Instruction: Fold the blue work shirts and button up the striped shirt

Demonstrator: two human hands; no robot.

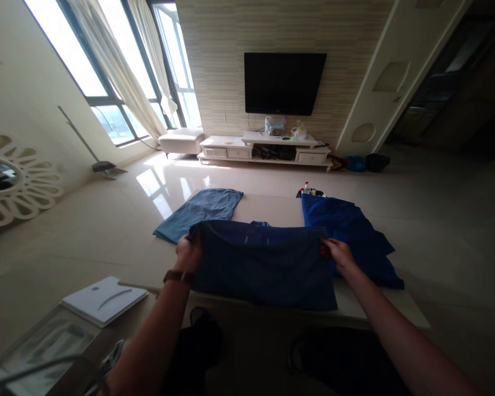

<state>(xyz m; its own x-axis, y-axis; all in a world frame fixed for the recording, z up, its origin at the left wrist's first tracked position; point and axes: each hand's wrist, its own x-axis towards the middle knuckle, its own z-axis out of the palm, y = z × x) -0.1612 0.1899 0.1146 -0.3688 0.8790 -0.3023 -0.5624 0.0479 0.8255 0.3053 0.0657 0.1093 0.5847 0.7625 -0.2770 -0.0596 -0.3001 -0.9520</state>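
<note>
"Where could a hand cross the desk (272, 206)?"

"Through the bare strip between the pale blue cloth (202, 212) and the bright blue cloth (342, 220). A bottle (307, 189) stands by its far right end."

"And straight in from the front?"

"Blocked: the dark blue garment (264, 275) hangs across, stretched between the fingers (332, 242) of 2 hands, left hand (187, 252) and right hand (340, 253)."

"The right?"

"The near right corner shows bare, but the right forearm (379, 300) slants above it."

"Left?"

"A white box (105, 297) sits beyond the left forearm (159, 324)."
</note>
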